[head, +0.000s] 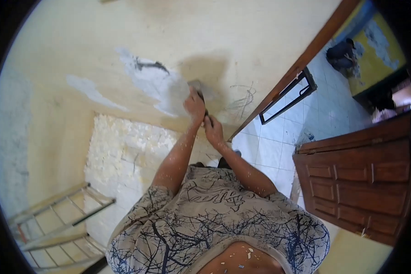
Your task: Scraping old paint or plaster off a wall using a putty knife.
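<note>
Both of my hands are on a scraper (194, 83) with a flat blade and a dark handle. My left hand (194, 105) grips it up near the blade, and my right hand (214, 131) is closed around the lower end of the handle. The blade lies against the cream-painted wall (150, 34), at the right side of a bare whitish patch (150, 82) where paint is off. A dark mark runs across the upper part of that patch. My shadow falls around the blade. Paint flecks cling to my forearms.
Paint flakes (106, 147) litter the tiled floor. A metal ladder (54, 215) stands at lower left. Right of me are a wooden door frame (294, 72), a dark metal frame (287, 97) and a panelled wooden door (356, 181). Beyond, a person (342, 54) crouches by a yellow wall.
</note>
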The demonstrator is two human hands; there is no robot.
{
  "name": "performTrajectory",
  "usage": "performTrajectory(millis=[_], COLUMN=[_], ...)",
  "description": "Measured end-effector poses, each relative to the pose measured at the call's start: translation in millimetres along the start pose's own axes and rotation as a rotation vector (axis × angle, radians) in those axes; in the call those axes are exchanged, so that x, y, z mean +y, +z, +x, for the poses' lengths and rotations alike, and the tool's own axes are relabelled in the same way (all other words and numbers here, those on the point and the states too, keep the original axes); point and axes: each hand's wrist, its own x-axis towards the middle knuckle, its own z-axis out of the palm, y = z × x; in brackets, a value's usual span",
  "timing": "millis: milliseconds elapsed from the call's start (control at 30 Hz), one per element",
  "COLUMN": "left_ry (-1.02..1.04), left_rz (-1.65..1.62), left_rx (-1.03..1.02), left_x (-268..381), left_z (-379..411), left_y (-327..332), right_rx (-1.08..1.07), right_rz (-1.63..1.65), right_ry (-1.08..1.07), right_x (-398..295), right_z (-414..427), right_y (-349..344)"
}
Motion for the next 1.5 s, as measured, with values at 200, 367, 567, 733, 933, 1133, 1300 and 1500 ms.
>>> performTrajectory(millis=[200,367,567,733,933,1133,1300,1500], left_ry=[-0.070,0.057,0.091,0.088,0.042,0.102,0.126,0.116], left_rz=[-0.021,0.027,0.000,-0.013,-0.054,-0.100,-0.042,-0.010], left_rx=[-0.079,-0.055,-0.040,-0.024,-0.109,-0.043,-0.095,-0.140], left_x=[6,-8,-11,-5,-12,-1,-12,-7], left_z=[-12,-8,-3,1,-1,4,5,21], left_y=[-12,-15,-9,-16,-11,-12,-16,-21], right_rx=[0.190,0.182,0.215,0.190,0.252,0.225,0.140,0.179], right_rz=[-0.137,-0.100,-0.080,-0.004,-0.035,-0.058,0.110,0.042], right_ry=[-0.011,-0.010,-0.017,0.082,0.035,0.113,0.207,0.092], right_x=[8,0,6,-6,7,0,6,2], right_z=[-20,-26,-18,-19,-22,-13,-18,-13], right_y=[11,24,27,33,34,30,35,45])
